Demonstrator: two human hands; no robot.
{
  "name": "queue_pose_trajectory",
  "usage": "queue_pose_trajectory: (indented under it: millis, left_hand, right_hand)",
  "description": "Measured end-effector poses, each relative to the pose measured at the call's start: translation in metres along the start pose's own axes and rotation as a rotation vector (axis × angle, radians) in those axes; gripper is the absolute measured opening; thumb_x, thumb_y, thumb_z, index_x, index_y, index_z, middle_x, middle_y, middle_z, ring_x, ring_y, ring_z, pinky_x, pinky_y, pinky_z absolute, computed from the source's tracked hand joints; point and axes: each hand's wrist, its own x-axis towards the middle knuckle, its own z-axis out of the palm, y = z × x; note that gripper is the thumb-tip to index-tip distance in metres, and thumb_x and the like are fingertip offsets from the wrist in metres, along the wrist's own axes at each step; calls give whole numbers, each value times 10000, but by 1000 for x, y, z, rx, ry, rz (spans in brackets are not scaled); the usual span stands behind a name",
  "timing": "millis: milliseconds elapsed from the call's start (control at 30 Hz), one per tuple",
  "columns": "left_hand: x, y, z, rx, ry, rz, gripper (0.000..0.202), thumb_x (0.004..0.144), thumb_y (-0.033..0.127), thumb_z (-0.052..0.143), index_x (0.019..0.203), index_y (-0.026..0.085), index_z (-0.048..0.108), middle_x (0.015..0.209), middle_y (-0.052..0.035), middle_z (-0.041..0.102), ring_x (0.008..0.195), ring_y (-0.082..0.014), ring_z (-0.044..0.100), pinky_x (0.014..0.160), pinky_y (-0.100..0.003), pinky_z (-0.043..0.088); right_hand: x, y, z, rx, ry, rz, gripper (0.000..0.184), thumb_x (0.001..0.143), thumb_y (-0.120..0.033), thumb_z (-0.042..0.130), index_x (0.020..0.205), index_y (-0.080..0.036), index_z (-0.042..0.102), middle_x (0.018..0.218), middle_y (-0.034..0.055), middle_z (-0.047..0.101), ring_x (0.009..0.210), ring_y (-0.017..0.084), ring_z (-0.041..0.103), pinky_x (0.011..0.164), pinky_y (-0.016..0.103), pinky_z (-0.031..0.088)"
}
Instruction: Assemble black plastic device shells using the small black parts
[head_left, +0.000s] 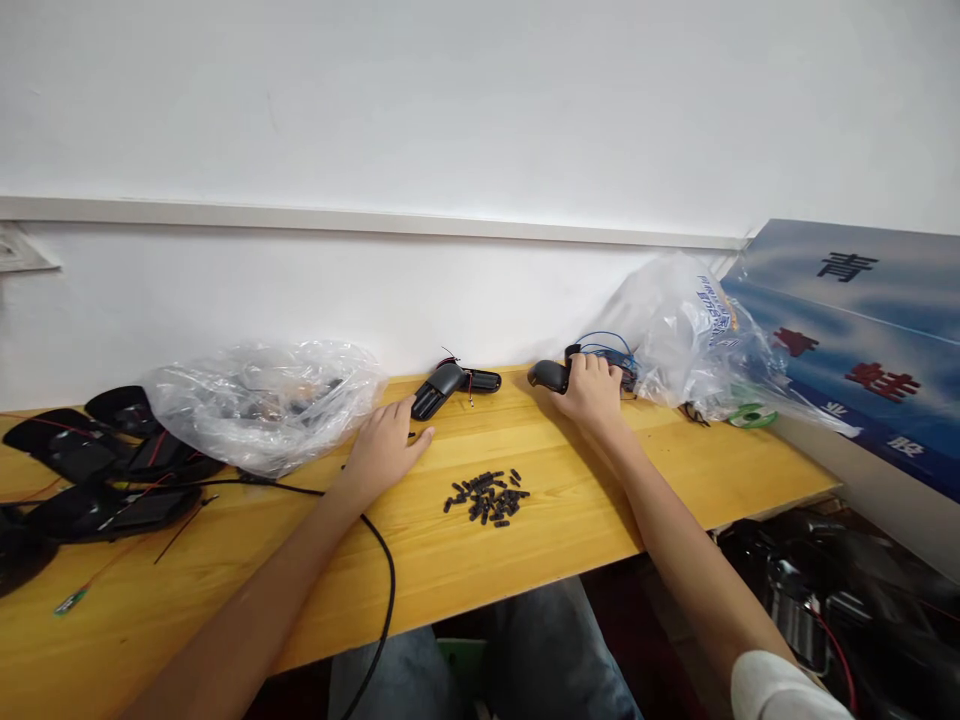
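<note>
My left hand (386,450) rests on the table, fingers stretched forward and thumb apart. Its fingertips are beside the lower end of a black angled plastic housing (442,385) that has thin wires and an open slot; whether they touch it I cannot tell. Farther right, my right hand (594,392) is closed over a black curved plastic housing (551,375), whose rounded end sticks out to the left; the palm hides the rest. Between my forearms lies a loose pile of small black plastic pieces (487,497). Blue wires (600,343) loop up behind my right hand.
A clear plastic bag (262,400) and several black housings with wires (112,460) lie at left. A black cable (391,570) runs over the table's front edge. At right are another plastic bag (675,320), a green tape roll (752,416) and a blue printed board (862,320).
</note>
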Motion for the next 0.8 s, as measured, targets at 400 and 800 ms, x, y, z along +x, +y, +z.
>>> queue_pose_trajectory:
  millis: [400, 800]
  left_hand:
    - [-4, 4, 3, -84, 83, -30, 669, 1022, 454, 653, 1579, 124, 481, 1509, -257, 668, 1429, -423, 652, 1208, -566, 530]
    - [45, 9, 13, -182, 114, 20, 540, 1029, 307, 644, 1537, 150, 549, 1463, -205, 685, 1373, -399, 651, 1188, -580, 529]
  right_hand:
    - [-103, 73, -6, -144, 130, 117, 655, 952, -497, 629, 1421, -46, 559, 1266, 320, 679, 1181, 490, 620, 950, 552, 490]
    - [-109, 97, 18, 31, 212, 23, 925, 956, -775, 607, 1493, -23, 549, 1361, 346, 614, 1286, 504, 580, 1112, 609, 503]
